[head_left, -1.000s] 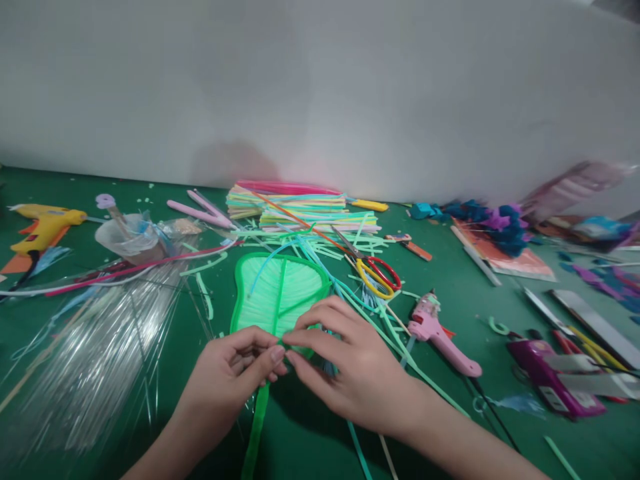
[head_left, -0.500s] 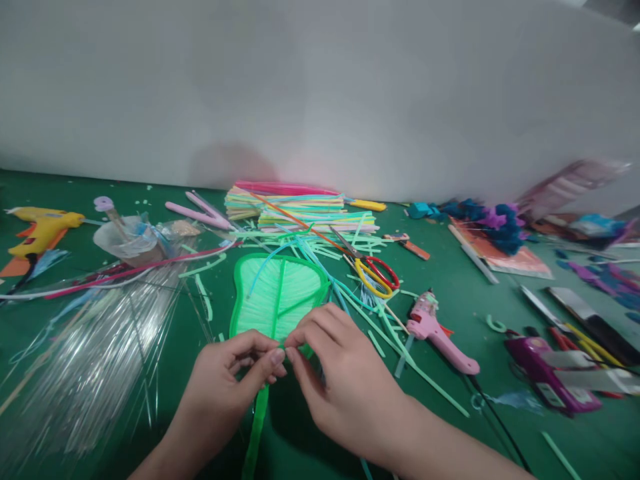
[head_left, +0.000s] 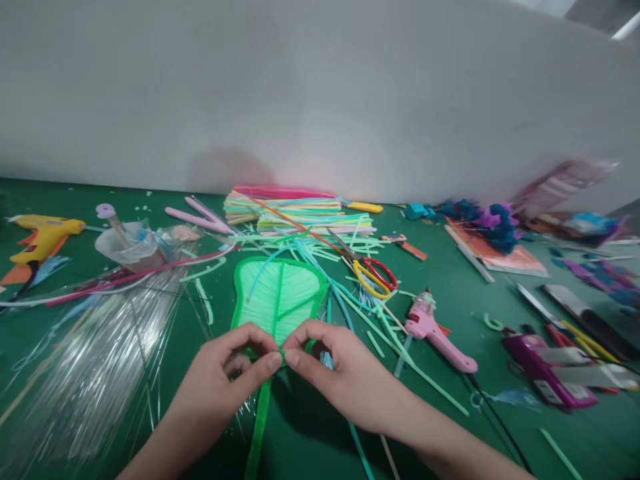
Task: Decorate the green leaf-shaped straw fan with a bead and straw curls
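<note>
A green leaf made of pipe cleaners (head_left: 295, 283), with a darker green rim and veins, lies in front of me. Its green stem (head_left: 259, 427) runs down toward the near edge of the view. At the leaf's base my left hand (head_left: 227, 373) pinches the green edge between thumb and forefinger. Right beside it, my right hand (head_left: 333, 370) pinches the same spot, both thumbs nearly touching. The fingers hide most of the join between leaf and stem. A thin blue strip (head_left: 265, 263) lies across the upper left of the leaf.
Scissors (head_left: 373, 277) and a pink glue gun (head_left: 435, 330) lie to the right. Bundled pipe cleaners (head_left: 300, 217) sit behind the leaf. Clear thin rods (head_left: 115, 353), a plastic cup (head_left: 127, 247) and a yellow glue gun (head_left: 43, 237) are at left. A purple device (head_left: 545, 370) rests far right.
My right hand has lowered and turned, its thumb and forefinger now meeting the left fingertips more squarely at the leaf's base. The left hand keeps its pinch. The view has shifted slightly.
</note>
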